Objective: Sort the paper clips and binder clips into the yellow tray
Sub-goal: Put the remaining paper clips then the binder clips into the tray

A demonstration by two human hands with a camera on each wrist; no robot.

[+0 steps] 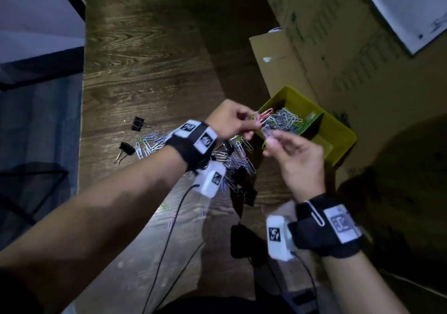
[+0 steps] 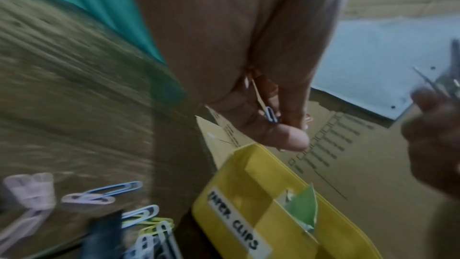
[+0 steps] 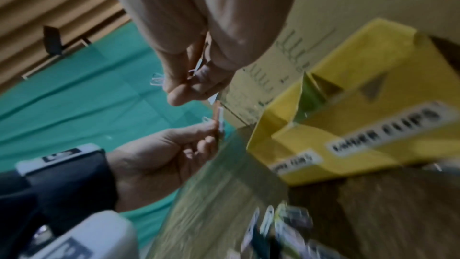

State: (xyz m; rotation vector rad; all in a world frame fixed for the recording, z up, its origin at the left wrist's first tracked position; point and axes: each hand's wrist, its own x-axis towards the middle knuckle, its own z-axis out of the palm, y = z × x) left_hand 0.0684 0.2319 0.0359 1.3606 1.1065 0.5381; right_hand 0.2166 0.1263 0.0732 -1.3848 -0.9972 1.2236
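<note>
Beside the yellow tray (image 1: 343,134), both hands' fingers (image 1: 244,117) pinch paper clips (image 1: 262,120).

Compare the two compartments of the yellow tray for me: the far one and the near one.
In the head view, the far compartment of the yellow tray holds a heap of paper clips, mostly silvery, with some coloured. The near compartment shows only bare floor; part of it lies in shadow. The hands work nearer the far compartment than the near one. Both share the same yellow walls, split by one divider.

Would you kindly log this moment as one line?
left hand: pinches paper clips | right hand: pinches paper clip | tray: holds paper clips | pile: on table
</note>
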